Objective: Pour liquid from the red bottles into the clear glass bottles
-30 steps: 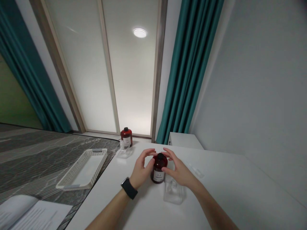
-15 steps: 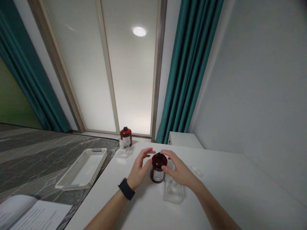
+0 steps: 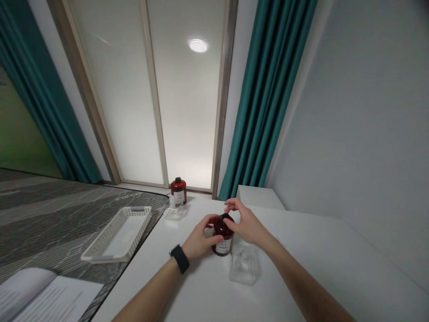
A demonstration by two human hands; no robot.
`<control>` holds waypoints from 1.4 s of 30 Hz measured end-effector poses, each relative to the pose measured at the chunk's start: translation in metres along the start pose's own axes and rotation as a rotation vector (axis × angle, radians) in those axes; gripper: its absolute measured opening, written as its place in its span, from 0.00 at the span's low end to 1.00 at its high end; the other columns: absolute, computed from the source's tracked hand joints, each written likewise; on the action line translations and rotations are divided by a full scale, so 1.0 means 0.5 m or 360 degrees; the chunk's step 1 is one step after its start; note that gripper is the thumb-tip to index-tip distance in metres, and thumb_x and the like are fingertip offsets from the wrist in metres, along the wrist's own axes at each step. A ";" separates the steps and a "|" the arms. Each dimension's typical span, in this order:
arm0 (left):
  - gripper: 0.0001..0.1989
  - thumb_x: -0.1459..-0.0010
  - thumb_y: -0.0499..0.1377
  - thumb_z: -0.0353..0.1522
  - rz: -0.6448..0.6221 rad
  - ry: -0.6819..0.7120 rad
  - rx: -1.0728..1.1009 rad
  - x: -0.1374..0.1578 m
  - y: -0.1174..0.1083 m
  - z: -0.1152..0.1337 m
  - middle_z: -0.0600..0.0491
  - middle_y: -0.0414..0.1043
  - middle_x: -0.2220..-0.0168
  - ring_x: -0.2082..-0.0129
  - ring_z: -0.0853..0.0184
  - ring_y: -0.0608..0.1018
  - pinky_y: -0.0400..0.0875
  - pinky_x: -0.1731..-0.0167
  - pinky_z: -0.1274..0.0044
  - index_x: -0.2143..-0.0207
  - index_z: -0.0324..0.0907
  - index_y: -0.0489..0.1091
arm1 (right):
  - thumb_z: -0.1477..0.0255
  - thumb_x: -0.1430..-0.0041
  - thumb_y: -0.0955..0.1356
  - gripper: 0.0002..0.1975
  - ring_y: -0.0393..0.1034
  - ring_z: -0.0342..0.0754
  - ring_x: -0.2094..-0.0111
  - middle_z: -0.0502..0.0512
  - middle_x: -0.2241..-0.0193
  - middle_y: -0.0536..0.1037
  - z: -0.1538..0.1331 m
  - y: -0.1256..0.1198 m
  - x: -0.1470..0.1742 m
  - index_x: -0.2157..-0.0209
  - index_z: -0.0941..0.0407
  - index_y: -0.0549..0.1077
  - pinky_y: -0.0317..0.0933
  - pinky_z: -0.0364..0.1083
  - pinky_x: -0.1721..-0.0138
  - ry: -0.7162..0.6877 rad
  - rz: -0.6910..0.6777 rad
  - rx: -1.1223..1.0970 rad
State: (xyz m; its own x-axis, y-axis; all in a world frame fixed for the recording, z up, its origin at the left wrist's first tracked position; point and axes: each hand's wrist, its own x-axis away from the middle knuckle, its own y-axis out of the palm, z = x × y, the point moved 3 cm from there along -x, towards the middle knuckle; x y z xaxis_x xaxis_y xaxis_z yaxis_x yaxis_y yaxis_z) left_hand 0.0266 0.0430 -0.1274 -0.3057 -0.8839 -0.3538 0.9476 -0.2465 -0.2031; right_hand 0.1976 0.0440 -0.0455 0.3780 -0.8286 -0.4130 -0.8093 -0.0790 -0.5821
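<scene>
A dark red bottle [image 3: 222,247] with a white label and a black cap [image 3: 224,216] stands upright on the white table. My left hand [image 3: 200,237] is wrapped round the bottle's left side, its thumb across the front by the label. Bent over the top, my right hand [image 3: 246,222] has its thumb and fingers at the black cap, partly covering it. Just to the right of the bottle lies a clear plastic tray [image 3: 244,273] with a clear piece in it.
A second red bottle [image 3: 178,188] stands at the table's [image 3: 284,277] far left corner, beside another clear plastic tray [image 3: 174,214]. On the dark surface to the left are a white perforated basket [image 3: 129,255] and an open book [image 3: 72,293]. A white cabinet [image 3: 259,197] stands behind the table.
My left hand has closed in from beside the bottle onto its side. My right hand's thumb and fingers have come to the cap. The view has shifted slightly.
</scene>
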 end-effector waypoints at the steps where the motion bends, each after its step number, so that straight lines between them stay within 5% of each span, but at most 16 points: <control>1: 0.26 0.51 0.67 0.29 0.0000 -0.0008 0.0004 0.000 0.000 0.002 0.45 0.73 0.49 0.51 0.55 0.75 0.67 0.48 0.63 0.48 0.41 0.67 | 0.79 0.48 0.66 0.21 0.70 0.50 0.54 0.53 0.60 0.75 -0.004 0.000 0.003 0.52 0.53 0.63 0.60 0.53 0.47 -0.0005 -0.0033 -0.0030; 16: 0.27 0.50 0.66 0.32 -0.0012 -0.0035 -0.0015 0.001 0.002 -0.005 0.45 0.72 0.48 0.50 0.54 0.74 0.66 0.49 0.64 0.47 0.41 0.65 | 0.82 0.49 0.63 0.28 0.66 0.50 0.50 0.53 0.55 0.72 0.011 0.008 0.010 0.46 0.51 0.62 0.56 0.54 0.43 -0.0112 -0.0053 -0.0046; 22: 0.27 0.49 0.66 0.32 -0.0011 -0.0032 -0.0012 0.001 0.003 -0.003 0.45 0.72 0.48 0.51 0.55 0.74 0.66 0.50 0.65 0.47 0.41 0.65 | 0.77 0.47 0.66 0.22 0.67 0.49 0.59 0.51 0.63 0.69 0.011 0.012 0.013 0.50 0.52 0.65 0.61 0.52 0.50 -0.0035 0.0141 -0.0016; 28: 0.27 0.49 0.66 0.32 -0.0014 -0.0035 -0.0008 0.003 0.002 -0.002 0.45 0.71 0.48 0.50 0.55 0.74 0.66 0.50 0.65 0.47 0.41 0.65 | 0.80 0.49 0.62 0.25 0.67 0.50 0.52 0.54 0.57 0.72 0.009 0.014 0.015 0.48 0.52 0.63 0.57 0.55 0.45 -0.0130 0.0101 -0.0129; 42: 0.27 0.49 0.66 0.31 -0.0017 -0.0017 -0.0007 0.004 0.003 0.000 0.45 0.71 0.47 0.50 0.55 0.74 0.66 0.50 0.65 0.47 0.42 0.65 | 0.78 0.48 0.64 0.24 0.67 0.51 0.52 0.55 0.56 0.71 0.010 0.019 0.014 0.48 0.53 0.64 0.59 0.54 0.45 -0.0087 0.0122 -0.0074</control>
State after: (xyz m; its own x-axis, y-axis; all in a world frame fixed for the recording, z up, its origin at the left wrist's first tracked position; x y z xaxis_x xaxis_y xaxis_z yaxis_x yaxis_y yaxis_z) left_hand 0.0272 0.0409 -0.1284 -0.3150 -0.8854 -0.3417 0.9438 -0.2543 -0.2111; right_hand 0.1948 0.0403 -0.0576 0.3373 -0.8017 -0.4934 -0.8562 -0.0435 -0.5147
